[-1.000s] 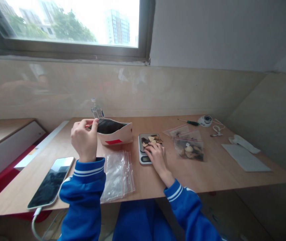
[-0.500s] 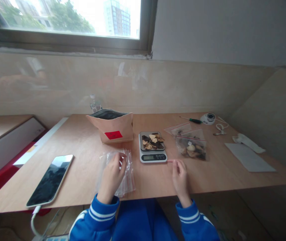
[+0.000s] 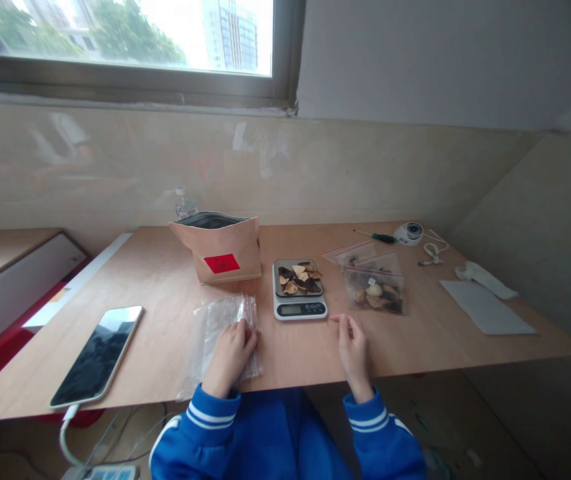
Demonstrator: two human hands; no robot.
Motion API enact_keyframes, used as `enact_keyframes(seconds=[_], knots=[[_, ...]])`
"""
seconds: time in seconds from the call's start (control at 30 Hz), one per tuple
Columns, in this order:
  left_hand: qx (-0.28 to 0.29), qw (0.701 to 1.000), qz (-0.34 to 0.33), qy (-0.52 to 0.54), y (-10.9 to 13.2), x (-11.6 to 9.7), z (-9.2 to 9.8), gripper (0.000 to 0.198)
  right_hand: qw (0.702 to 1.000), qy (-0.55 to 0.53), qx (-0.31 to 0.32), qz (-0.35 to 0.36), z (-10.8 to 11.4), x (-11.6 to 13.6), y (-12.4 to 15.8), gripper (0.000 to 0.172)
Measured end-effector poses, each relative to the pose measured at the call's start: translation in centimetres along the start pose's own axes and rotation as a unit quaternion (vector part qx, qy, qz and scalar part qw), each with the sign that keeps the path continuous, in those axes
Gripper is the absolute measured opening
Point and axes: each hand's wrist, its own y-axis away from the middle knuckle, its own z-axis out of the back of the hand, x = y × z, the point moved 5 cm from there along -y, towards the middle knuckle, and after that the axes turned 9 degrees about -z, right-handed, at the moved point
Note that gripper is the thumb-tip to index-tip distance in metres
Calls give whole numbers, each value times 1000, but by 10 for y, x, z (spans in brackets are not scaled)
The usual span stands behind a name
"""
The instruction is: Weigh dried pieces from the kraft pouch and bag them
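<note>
On a stack of clear zip-lock bags (image 3: 210,327) with red seal lines rests my left hand (image 3: 232,353), its fingers curled closed at the sealed edge. My right hand (image 3: 353,343) is pinched closed around a thin pinkish-red strip (image 3: 333,318), whose kind I cannot make out. Between the hands and a little farther off stands a white digital scale (image 3: 299,319). Its metal tray carries dried mushroom-like pieces (image 3: 298,278), pale and dark; the display is too small to read. Behind the bags an open brown paper pouch (image 3: 225,243) stands upright with a red label.
Filled zip-lock bags (image 3: 375,293) lie right of the scale. Beyond are a green-handled screwdriver (image 3: 383,237), a small white camera (image 3: 409,233) and a white sheet (image 3: 485,308). A phone (image 3: 98,357) on a cable lies at left, and a bottle (image 3: 183,203) stands behind the pouch.
My left hand has come down onto the zip-lock bags, and the stack's lower left corner now spreads farther toward the table's front edge. My right hand stays beside the scale, showing less of the strip.
</note>
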Motion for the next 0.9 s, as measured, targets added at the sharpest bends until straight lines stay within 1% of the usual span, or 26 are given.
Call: enact_keyframes(seconds=[0.17, 0.27, 0.33, 0.4, 0.47, 0.53, 0.6, 0.67, 0.77, 0.83, 0.9], knots=[[0, 1000, -16, -10, -1, 1, -3, 17, 1000, 2, 4, 6, -2, -2, -1, 43], [-8, 1000, -13, 14, 0, 4, -4, 19, 1000, -2, 6, 2, -2, -2, -2, 43], [-28, 998, -5, 53, 2, 4, -2, 19, 1000, -6, 7, -1, 0, 3, 0, 44], [-68, 993, 13, 96, 4, 2, 4, 20, 1000, -8, 15, 5, 2, 17, 7, 44], [-123, 983, 32, 131, 8, -5, 14, 22, 999, -10, 47, 22, 0, 39, 20, 41], [-173, 971, 35, 162, 11, -16, 23, 25, 993, -14, 111, 43, -8, 65, 38, 37], [-202, 959, 18, 198, 12, -31, 29, 26, 982, -7, 179, 61, -21, 88, 55, 29], [-215, 950, -8, 228, 12, -44, 32, 26, 973, -12, 224, 50, -33, 102, 67, 29], [-214, 941, -37, 259, 12, -57, 29, 25, 960, -45, 275, 17, -42, 111, 75, 30], [-202, 939, -50, 274, 11, -62, 25, 25, 954, -69, 290, 8, -42, 114, 75, 31], [-190, 938, -60, 285, 9, -65, 21, 26, 955, -76, 287, 4, -39, 113, 74, 30]])
